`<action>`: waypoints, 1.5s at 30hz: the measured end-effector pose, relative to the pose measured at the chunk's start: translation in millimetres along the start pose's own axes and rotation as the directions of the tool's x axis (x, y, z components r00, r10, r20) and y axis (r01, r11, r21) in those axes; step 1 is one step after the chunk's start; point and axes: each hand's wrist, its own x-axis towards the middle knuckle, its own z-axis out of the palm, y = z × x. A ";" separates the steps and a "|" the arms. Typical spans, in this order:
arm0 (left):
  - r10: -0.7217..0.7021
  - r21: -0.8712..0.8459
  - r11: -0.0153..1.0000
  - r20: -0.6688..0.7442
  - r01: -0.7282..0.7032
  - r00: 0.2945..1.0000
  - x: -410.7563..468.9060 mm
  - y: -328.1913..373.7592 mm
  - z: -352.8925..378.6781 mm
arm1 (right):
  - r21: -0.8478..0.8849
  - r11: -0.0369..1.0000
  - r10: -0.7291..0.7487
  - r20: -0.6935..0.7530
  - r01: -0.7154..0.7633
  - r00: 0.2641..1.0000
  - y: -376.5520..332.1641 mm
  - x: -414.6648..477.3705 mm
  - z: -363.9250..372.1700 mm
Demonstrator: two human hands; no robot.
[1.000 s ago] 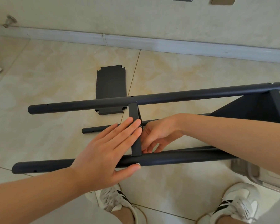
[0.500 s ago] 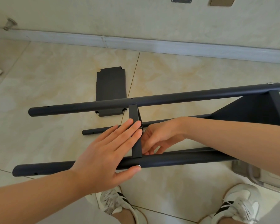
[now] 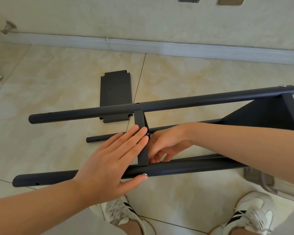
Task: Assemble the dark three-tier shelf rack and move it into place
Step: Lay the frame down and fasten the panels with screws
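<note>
The dark rack lies on its side on the tiled floor. Its far tube [image 3: 193,100] and near tube [image 3: 185,167] run left to right and meet the end shelf [image 3: 261,114] at the right. A middle shelf [image 3: 139,119], seen edge-on, spans the two tubes. My left hand [image 3: 109,163] presses flat on that shelf's left face, thumb under the near tube. My right hand [image 3: 168,141] reaches in behind the shelf with curled fingers; what they hold is hidden. A small screw [image 3: 147,134] shows at the shelf beside my fingertips.
A loose dark shelf panel [image 3: 115,89] lies flat on the floor beyond the far tube. A lower tube [image 3: 100,139] runs beneath the frame. My shoes [image 3: 122,216] are close to the near tube. A grey object [image 3: 261,182] sits at the right; the baseboard [image 3: 159,48] runs behind.
</note>
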 end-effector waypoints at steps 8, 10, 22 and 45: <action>0.004 0.006 1.000 -0.005 -0.004 1.000 -0.2 -1.1 1.3 | -0.007 1.000 0.001 0.024 -0.001 1.000 0.2 0.3 -2.7; 0.003 0.009 1.000 -0.003 -0.003 1.000 -0.6 -0.8 1.2 | -0.018 1.000 0.012 0.022 -0.012 1.000 0.3 -2.7 -4.9; 0.001 0.012 1.000 0.001 -0.001 1.000 0.3 0.1 -0.3 | -0.024 1.000 0.008 0.007 -0.008 1.000 -2.0 -2.6 -2.8; 0.006 0.017 1.000 -0.009 -0.006 1.000 -0.4 -1.1 1.9 | -0.162 0.986 0.025 -0.027 -0.029 0.999 -13.4 -1.9 -1.5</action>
